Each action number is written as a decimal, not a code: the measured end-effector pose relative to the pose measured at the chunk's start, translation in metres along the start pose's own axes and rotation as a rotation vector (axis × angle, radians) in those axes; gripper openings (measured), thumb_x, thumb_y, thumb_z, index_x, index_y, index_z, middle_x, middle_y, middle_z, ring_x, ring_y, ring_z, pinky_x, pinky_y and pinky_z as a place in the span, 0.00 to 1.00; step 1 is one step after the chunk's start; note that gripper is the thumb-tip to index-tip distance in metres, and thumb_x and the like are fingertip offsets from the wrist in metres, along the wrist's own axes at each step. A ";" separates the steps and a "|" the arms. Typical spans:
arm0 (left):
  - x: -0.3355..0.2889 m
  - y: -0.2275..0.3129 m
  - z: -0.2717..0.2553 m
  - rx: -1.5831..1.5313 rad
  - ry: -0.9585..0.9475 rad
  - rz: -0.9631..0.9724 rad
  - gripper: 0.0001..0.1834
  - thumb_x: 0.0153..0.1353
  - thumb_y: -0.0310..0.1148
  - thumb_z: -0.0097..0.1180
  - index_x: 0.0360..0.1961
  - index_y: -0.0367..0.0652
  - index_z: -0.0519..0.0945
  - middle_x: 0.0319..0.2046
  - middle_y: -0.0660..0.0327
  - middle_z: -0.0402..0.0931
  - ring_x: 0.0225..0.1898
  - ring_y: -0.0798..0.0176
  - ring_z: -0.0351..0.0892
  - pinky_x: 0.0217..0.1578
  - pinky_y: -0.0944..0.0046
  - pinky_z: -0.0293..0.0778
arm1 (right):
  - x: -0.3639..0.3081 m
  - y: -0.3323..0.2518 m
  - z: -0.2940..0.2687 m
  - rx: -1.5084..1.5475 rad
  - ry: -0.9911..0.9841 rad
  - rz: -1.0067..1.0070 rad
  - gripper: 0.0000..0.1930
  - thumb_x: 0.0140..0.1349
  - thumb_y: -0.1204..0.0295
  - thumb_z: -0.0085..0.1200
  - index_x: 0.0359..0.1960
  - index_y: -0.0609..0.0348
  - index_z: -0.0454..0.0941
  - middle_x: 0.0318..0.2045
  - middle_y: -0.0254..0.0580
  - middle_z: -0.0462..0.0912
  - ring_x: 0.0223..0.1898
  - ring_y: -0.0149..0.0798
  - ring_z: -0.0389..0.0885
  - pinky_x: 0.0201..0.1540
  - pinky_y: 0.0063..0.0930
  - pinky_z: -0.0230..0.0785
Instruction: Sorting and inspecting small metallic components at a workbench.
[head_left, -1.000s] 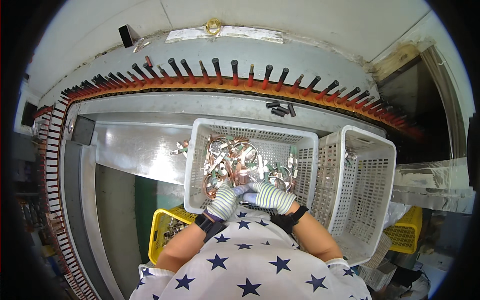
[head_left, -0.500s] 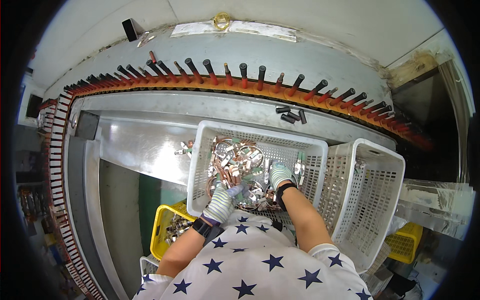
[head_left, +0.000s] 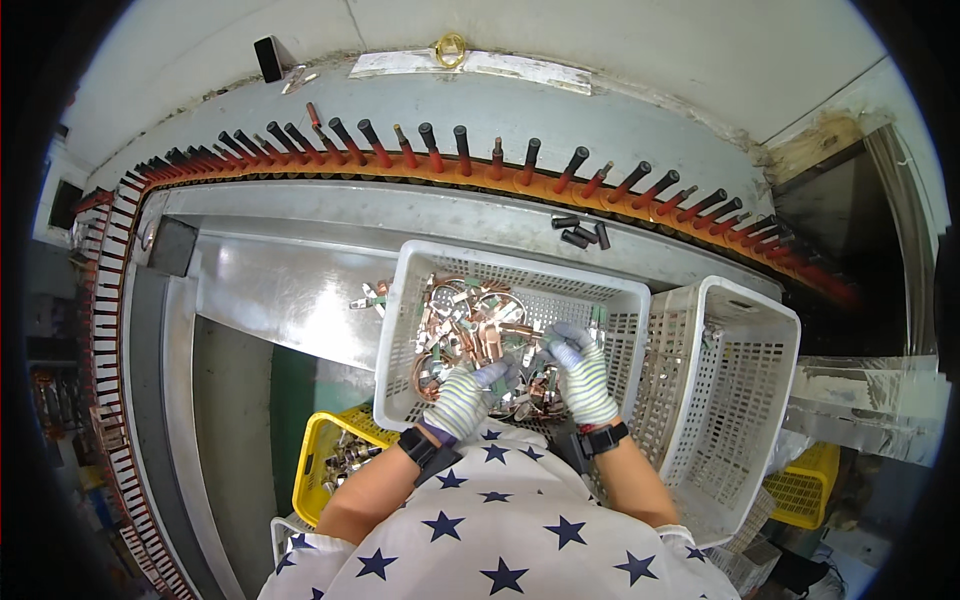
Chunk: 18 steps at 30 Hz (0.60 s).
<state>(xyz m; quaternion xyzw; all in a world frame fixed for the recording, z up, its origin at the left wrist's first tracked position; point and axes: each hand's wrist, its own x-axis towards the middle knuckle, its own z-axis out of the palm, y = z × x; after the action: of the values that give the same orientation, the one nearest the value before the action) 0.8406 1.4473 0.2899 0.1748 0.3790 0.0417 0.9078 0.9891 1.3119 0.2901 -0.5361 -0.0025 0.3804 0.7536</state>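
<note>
Both my hands wear striped gloves with grey fingertips and are over a white perforated plastic basket (head_left: 388,345), where small copper-coloured, silvery and white parts (head_left: 462,315) lie in a loose heap. My right hand (head_left: 580,372) is raised above the basket's right half, its fingers closed at the end of a slim copper-coloured piece (head_left: 517,330) that points left. Low over the heap, my left hand (head_left: 465,395) has its fingers drawn together toward the right hand. What they grip is too small to make out.
Beyond the basket runs an orange conveyor rail (head_left: 480,175) with red and black upright pegs. Several short black sleeves (head_left: 573,238) lie on the ledge. A second white basket (head_left: 745,400) leans at right. A yellow basket (head_left: 312,465) of metal parts stands at left.
My right hand has lifted out of the heap on the right and turned inward, a copper-coloured piece now at its fingertips. My left hand has shifted slightly right. The pegs on the rail have moved left.
</note>
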 end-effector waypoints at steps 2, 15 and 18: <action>-0.007 -0.001 0.008 -0.028 -0.024 0.013 0.14 0.64 0.25 0.58 0.50 0.32 0.76 0.47 0.52 0.79 0.47 0.53 0.80 0.56 0.50 0.76 | -0.016 0.012 0.004 -0.032 -0.045 -0.078 0.11 0.62 0.78 0.59 0.46 0.61 0.78 0.48 0.43 0.81 0.46 0.36 0.81 0.51 0.33 0.77; -0.049 -0.003 0.005 -0.097 -0.148 0.112 0.15 0.66 0.24 0.56 0.53 0.36 0.75 0.48 0.56 0.78 0.48 0.60 0.78 0.53 0.60 0.74 | -0.074 -0.004 0.039 -0.889 -0.319 -0.551 0.09 0.58 0.76 0.60 0.41 0.58 0.83 0.48 0.46 0.81 0.50 0.46 0.81 0.53 0.36 0.75; -0.044 -0.005 0.000 -0.094 -0.137 0.114 0.18 0.63 0.22 0.57 0.55 0.43 0.74 0.49 0.60 0.79 0.49 0.58 0.78 0.50 0.55 0.76 | -0.075 -0.004 0.041 -0.874 -0.350 -0.483 0.10 0.59 0.77 0.59 0.42 0.59 0.83 0.48 0.46 0.80 0.51 0.46 0.80 0.54 0.36 0.74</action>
<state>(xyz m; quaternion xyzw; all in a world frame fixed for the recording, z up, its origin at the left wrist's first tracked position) 0.8092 1.4328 0.3180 0.1558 0.3031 0.0992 0.9349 0.9214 1.3013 0.3415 -0.7129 -0.4103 0.2432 0.5141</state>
